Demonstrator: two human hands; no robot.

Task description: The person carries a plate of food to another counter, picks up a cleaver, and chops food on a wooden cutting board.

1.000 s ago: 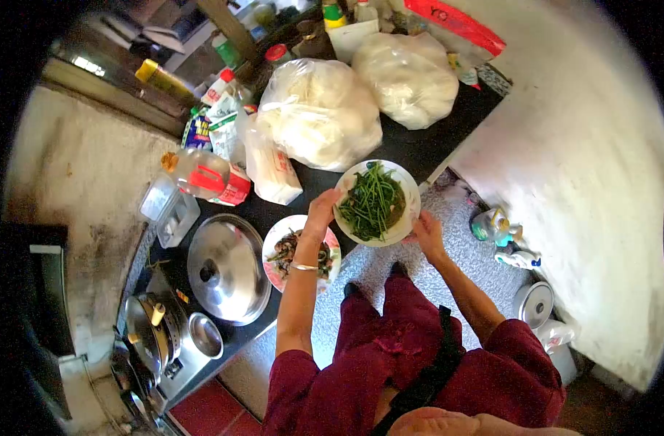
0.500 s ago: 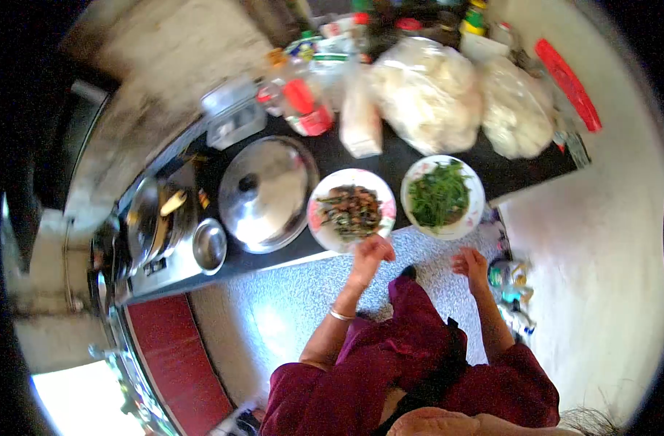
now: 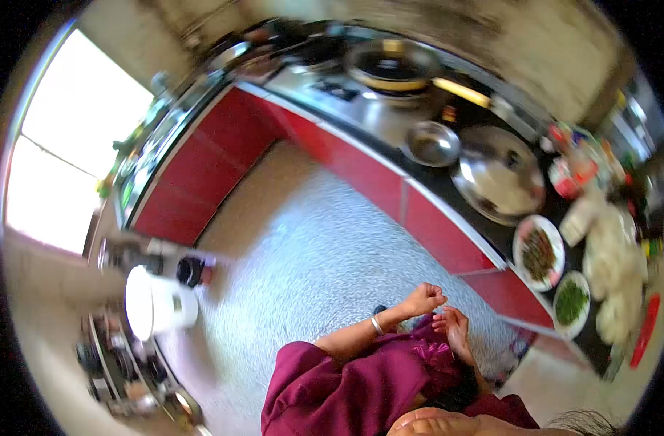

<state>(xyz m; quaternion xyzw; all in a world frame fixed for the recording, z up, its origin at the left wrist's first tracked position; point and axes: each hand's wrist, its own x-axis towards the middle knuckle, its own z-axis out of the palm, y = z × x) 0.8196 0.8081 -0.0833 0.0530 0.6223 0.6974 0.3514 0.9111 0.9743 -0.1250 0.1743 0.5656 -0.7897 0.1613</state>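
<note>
My left hand (image 3: 425,299), with a silver bangle at the wrist, is in front of my body, its fingers curled in and nothing visible in them. Close beside it is my right hand (image 3: 455,330), fingers loosely bent and apart, holding nothing. Both hands are over the floor, away from the counter. To the right, on the counter, stand a plate of chopped brownish food (image 3: 539,254) and a plate of green leafy vegetables (image 3: 571,302). Behind them sits a large round metal lid (image 3: 492,182).
A metal bowl (image 3: 431,144) and a pan (image 3: 390,65) on the stove line the black counter above red cabinets (image 3: 339,152). Plastic bags (image 3: 612,254) lie behind the plates. A white bucket (image 3: 158,304) and a rack (image 3: 128,363) stand at left, across the speckled floor (image 3: 288,247).
My view has swung left, so the counter and plates now appear farther right. My hands have left the plates' edge and come close together before my body.
</note>
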